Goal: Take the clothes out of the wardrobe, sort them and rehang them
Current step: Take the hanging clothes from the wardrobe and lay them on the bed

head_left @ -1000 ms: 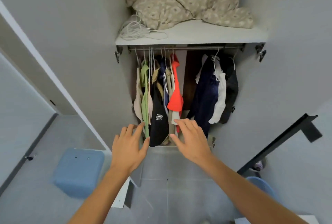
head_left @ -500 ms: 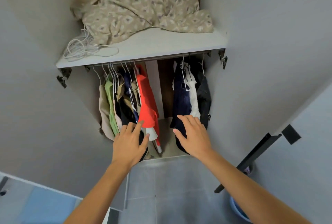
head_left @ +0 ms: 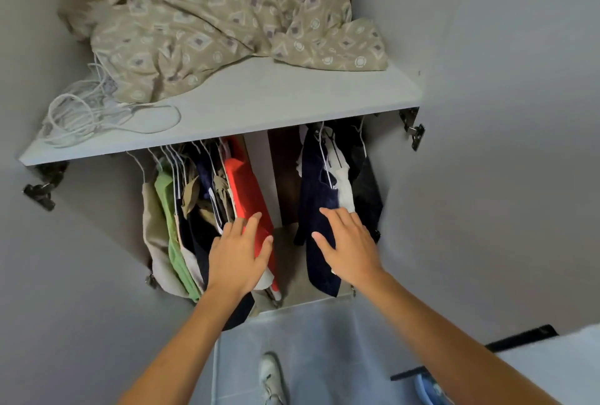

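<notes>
The clothes hang in two bunches inside an open grey wardrobe (head_left: 454, 177), under its pale grey upper shelf (head_left: 259, 106). The left bunch, on thin white wire hangers (head_left: 168, 158), runs from a beige garment (head_left: 152, 226) at the far left through a light green shirt (head_left: 167, 203), some khaki and dark navy pieces, to a bright orange-red shirt (head_left: 246, 190) at its right end. The right bunch, set apart by a gap with a pale upright panel (head_left: 256, 171) behind it, holds a dark navy garment (head_left: 315, 196), a white garment (head_left: 344, 187) and a black garment (head_left: 367, 187).

The left hand (head_left: 238, 258) reaches to the lower part of the left bunch, its fingers (head_left: 251, 222) straight and spread, lying against the orange-red shirt and the dark clothes beside it; it grips nothing. The right hand (head_left: 350, 242) reaches to the right bunch, its fingers (head_left: 334, 214) straight and slightly spread over the navy garment, with the thumb out to the left; whether they press the cloth or just hover in front of it cannot be told.

On the upper shelf lie a crumpled beige patterned bedsheet (head_left: 211, 21) and, at its left end, a loose coil of white cord (head_left: 84, 115). Metal door hinges (head_left: 414, 132) show at the shelf's two ends. Below, on the grey tiled floor (head_left: 324, 339), is a white shoe (head_left: 271, 375), and a blue basin (head_left: 428, 388) sits at the lower right.
</notes>
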{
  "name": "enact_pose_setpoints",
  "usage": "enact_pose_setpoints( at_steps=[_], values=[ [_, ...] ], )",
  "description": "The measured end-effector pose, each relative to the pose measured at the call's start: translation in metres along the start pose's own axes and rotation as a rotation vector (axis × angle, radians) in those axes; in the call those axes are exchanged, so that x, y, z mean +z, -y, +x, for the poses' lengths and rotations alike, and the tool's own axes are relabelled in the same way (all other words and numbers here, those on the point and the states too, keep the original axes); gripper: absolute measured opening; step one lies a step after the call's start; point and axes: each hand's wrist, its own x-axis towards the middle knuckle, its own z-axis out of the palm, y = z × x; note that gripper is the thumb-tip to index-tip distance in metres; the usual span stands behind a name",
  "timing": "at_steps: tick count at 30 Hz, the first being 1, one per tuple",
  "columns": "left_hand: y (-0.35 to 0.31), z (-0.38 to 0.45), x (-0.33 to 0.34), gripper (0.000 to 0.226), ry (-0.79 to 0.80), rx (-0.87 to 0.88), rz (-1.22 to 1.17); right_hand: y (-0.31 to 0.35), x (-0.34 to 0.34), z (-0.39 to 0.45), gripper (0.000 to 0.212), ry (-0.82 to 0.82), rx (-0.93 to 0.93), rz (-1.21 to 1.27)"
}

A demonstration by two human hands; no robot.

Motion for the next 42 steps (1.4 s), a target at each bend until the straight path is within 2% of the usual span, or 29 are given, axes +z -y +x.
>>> enact_pose_setpoints(
  at_steps=[4, 7, 12, 16, 19, 21, 23, 25, 27, 30, 35, 39, 42],
  values=[
    [0.028, 0.060, 0.017, 0.059, 0.040, -0.027, -0.012, -0.004, 0.020, 0.048, 0.058, -0.015, 0.066, -0.034],
    [0.050, 0.098, 0.024, 0.062, 0.115, -0.119, -0.067, -0.005, 0.036, 0.083, 0.058, -0.004, 0.125, -0.068],
    [0.074, 0.147, 0.034, 0.064, 0.218, -0.180, -0.087, -0.005, 0.059, 0.134, 0.068, 0.005, 0.207, -0.127],
    [0.081, 0.167, 0.044, 0.064, 0.200, -0.167, -0.139, -0.011, 0.075, 0.159, 0.077, 0.048, 0.284, -0.138],
    [0.080, 0.172, 0.052, 0.080, 0.177, -0.175, -0.175, -0.019, 0.083, 0.168, 0.079, 0.051, 0.299, -0.157],
    [0.077, 0.172, 0.053, 0.101, 0.166, -0.218, -0.226, -0.023, 0.085, 0.170, 0.077, 0.035, 0.308, -0.181],
    [0.074, 0.172, 0.056, 0.109, 0.160, -0.277, -0.250, -0.028, 0.086, 0.174, 0.074, 0.031, 0.316, -0.213],
    [0.072, 0.174, 0.058, 0.099, 0.157, -0.338, -0.299, -0.035, 0.086, 0.177, 0.074, 0.037, 0.330, -0.247],
    [0.072, 0.177, 0.060, 0.078, 0.152, -0.380, -0.326, -0.041, 0.087, 0.180, 0.074, 0.037, 0.358, -0.232],
    [0.068, 0.176, 0.059, 0.055, 0.166, -0.374, -0.320, -0.049, 0.089, 0.182, 0.070, 0.063, 0.396, -0.162],
    [0.059, 0.179, 0.062, 0.045, 0.174, -0.348, -0.407, -0.055, 0.093, 0.187, 0.052, 0.164, 0.411, -0.033],
    [0.055, 0.185, 0.068, 0.042, 0.197, -0.298, -0.457, -0.048, 0.097, 0.192, 0.034, 0.201, 0.354, 0.082],
    [0.049, 0.192, 0.073, 0.037, 0.222, -0.288, -0.506, -0.043, 0.101, 0.189, 0.036, 0.214, 0.341, 0.079]
  ],
)
